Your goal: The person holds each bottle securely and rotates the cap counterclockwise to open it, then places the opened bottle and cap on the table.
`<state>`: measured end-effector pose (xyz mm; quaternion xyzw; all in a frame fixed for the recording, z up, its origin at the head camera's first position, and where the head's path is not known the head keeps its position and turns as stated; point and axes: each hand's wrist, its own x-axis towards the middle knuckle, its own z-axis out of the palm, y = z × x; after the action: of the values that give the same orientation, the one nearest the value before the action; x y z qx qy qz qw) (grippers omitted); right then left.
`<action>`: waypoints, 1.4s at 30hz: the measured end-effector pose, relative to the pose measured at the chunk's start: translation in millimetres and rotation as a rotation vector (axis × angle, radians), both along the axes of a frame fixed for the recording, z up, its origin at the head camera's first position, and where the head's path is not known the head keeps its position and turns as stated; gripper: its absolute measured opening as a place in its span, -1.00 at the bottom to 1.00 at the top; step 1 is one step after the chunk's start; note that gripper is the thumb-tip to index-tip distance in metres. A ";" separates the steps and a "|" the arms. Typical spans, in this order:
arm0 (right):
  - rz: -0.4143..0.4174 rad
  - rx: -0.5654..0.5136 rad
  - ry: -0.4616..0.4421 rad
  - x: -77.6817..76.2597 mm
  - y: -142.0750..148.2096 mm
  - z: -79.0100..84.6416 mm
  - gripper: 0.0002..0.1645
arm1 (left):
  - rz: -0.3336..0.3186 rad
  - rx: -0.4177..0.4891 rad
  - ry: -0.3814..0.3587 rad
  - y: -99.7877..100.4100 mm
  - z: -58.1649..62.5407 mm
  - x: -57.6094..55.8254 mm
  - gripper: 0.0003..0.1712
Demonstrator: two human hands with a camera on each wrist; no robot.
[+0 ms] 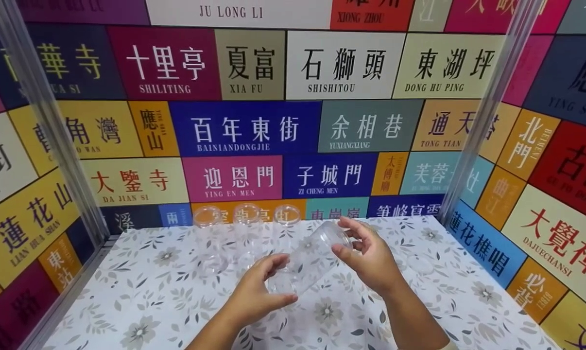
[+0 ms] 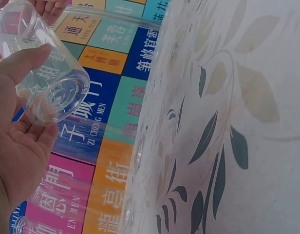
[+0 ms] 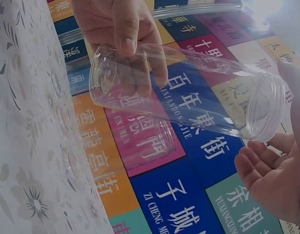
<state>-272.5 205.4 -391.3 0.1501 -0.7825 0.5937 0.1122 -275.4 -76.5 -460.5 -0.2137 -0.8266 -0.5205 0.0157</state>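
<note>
A clear, see-through jar point(image 1: 312, 260) is held tilted above the table between both hands, its top end up and to the right. My left hand point(image 1: 259, 291) holds the lower end; in the left wrist view the thumb point(image 2: 30, 61) lies along the jar's side and the fingers are by its base. At the upper end, my right hand point(image 1: 375, 262) grips the rim between thumb and fingers. Seen from the right wrist, the jar point(image 3: 189, 95) spans both hands and nothing shows inside it. I cannot tell whether a lid is on it.
Three similar clear jars point(image 1: 209, 243) stand in a row at the back left of the table. A faint clear round piece point(image 1: 421, 264) lies right of the hands. A floral cloth point(image 1: 176, 311) covers the table, with a sign-patterned wall point(image 1: 244, 129) behind.
</note>
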 end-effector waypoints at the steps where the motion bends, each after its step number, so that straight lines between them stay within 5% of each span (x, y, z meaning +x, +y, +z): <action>1: -0.023 0.032 0.015 0.2 0.1 0.3 -0.21 | 0.002 -0.004 0.005 0.1 -0.1 0.4 -0.02; 6: -0.114 0.147 0.076 0.8 -1.3 1.0 -0.28 | 0.014 -0.018 0.021 1.3 0.4 1.8 -0.01; 11: -0.120 0.150 0.095 0.3 -2.3 0.4 -0.42 | 0.016 -0.009 -0.008 2.0 0.5 1.7 -0.03; 29: 0.101 0.101 0.186 -1.5 4.7 -5.7 -0.45 | 0.018 0.000 -0.086 1.5 -2.3 -1.0 -0.03; 34: 0.138 0.088 0.203 -1.1 4.9 -5.3 -0.37 | 0.001 0.001 -0.058 1.1 -3.4 -1.2 -0.03; 42: -0.029 0.153 0.204 -0.2 3.5 -2.7 -0.27 | -0.007 0.010 -0.047 -0.1 -3.4 -0.7 -0.04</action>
<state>-272.6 209.0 -394.0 0.2066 -0.8122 0.5123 0.1877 -276.1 -76.6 -463.9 -0.2043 -0.8234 -0.5294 -0.0045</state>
